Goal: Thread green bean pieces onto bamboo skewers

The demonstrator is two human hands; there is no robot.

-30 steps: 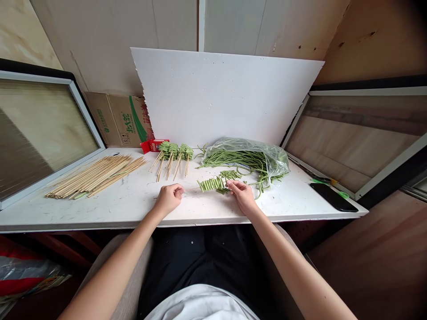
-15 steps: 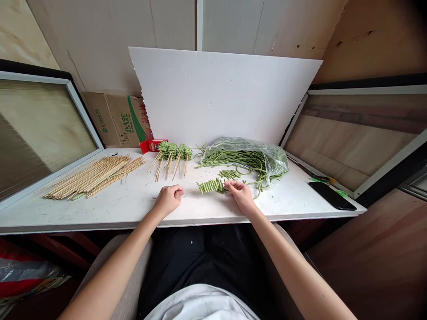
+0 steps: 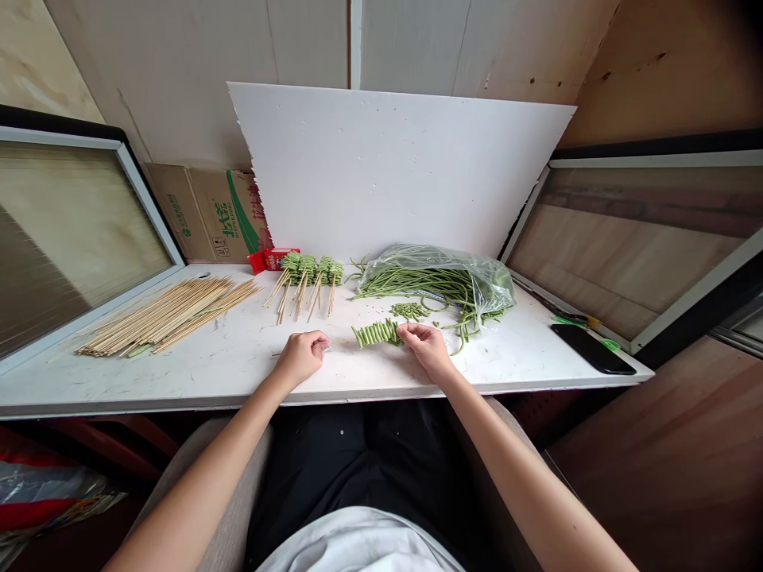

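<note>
My left hand [image 3: 304,356] is closed on a thin bamboo skewer [image 3: 342,341], which shows faintly against the white table. Along the skewer's right part sits a row of short cut green bean pieces [image 3: 375,334], side by side and crosswise to it. At the row's right end my right hand [image 3: 422,343] pinches a green bean piece, mostly hidden by the fingertips. Just behind lies a small heap of cut bean pieces [image 3: 410,311]. Long green beans [image 3: 417,284] fill a clear plastic bag [image 3: 492,290] farther back.
Finished bean skewers [image 3: 313,270] lie at the back, by a red box [image 3: 280,258]. Many bare bamboo skewers [image 3: 160,314] are spread on the left. A black phone [image 3: 590,349] rests at the right edge. A white foam board [image 3: 405,171] stands behind the table [image 3: 220,377].
My right hand has shifted slightly left, closer against the row of bean pieces. My left hand has stayed in place.
</note>
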